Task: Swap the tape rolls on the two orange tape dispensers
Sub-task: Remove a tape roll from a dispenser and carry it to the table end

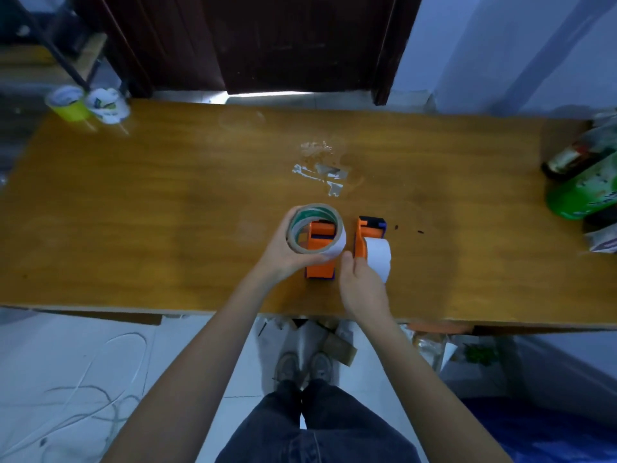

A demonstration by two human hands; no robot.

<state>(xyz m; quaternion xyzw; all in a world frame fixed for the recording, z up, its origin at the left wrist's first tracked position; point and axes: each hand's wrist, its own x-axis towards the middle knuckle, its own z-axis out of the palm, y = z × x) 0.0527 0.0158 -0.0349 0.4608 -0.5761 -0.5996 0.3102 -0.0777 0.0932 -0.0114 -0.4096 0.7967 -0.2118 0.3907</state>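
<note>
Two orange tape dispensers stand side by side near the table's front edge. My left hand (287, 250) grips a tape roll (315, 232) with a brown core and green-printed inside, held tilted above the left dispenser (320, 259), which shows through the roll's hole. The right dispenser (367, 233) has a dark blue front end and carries a white tape roll (379, 259). My right hand (359, 284) is at that white roll, thumb near the left roll's edge and fingers curled against the white roll's near side; how firmly it holds is unclear.
The wooden table (167, 212) has scraps of tape (322, 170) stuck near its middle. Two cups (88, 103) stand at the back left corner. Bottles and a green container (582, 182) crowd the right edge. A dark door is behind the table.
</note>
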